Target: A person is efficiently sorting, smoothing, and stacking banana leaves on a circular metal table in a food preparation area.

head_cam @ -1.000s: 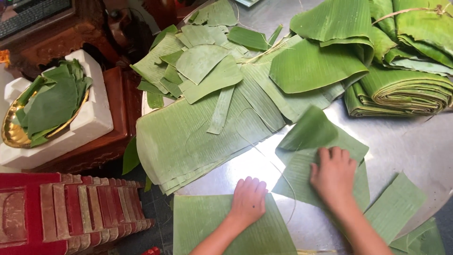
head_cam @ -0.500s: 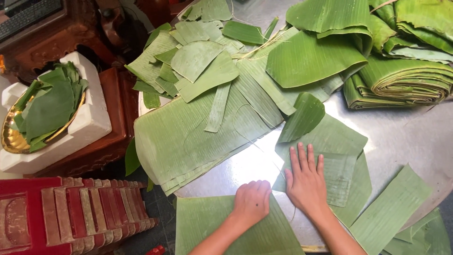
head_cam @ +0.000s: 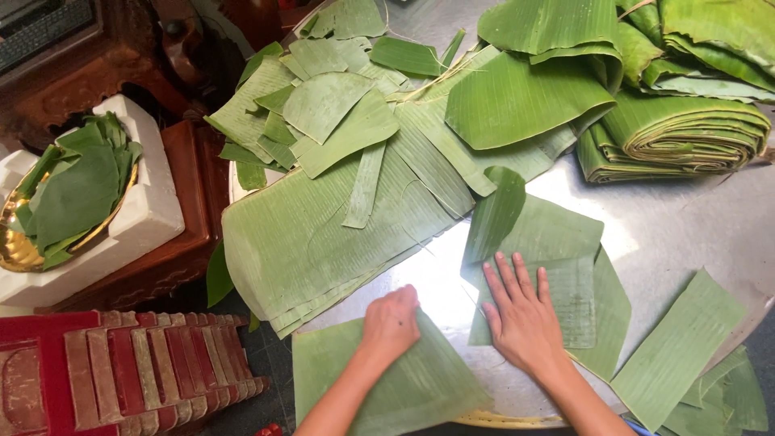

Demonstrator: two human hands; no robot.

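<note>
Nearest leaf: a squarish banana-leaf piece (head_cam: 404, 383) lies flat at the near table edge, under the left hand.
Left hand: the left hand (head_cam: 391, 323) is curled into a loose fist, knuckles pressing that leaf's top edge; it seems to hold nothing, though the palm is hidden.
Right hand: the right hand (head_cam: 521, 319) is open, fingers spread, flat on a cut leaf piece (head_cam: 565, 266) just right of the first.
Relation: this piece runs away from the person, its far tip (head_cam: 496, 210) curling up; the right hand is nearer.
Table: shiny round metal table (head_cam: 686, 234).
Farther: a big leaf stack (head_cam: 315, 242) left; folded leaf bundles (head_cam: 686, 137) far right.
</note>
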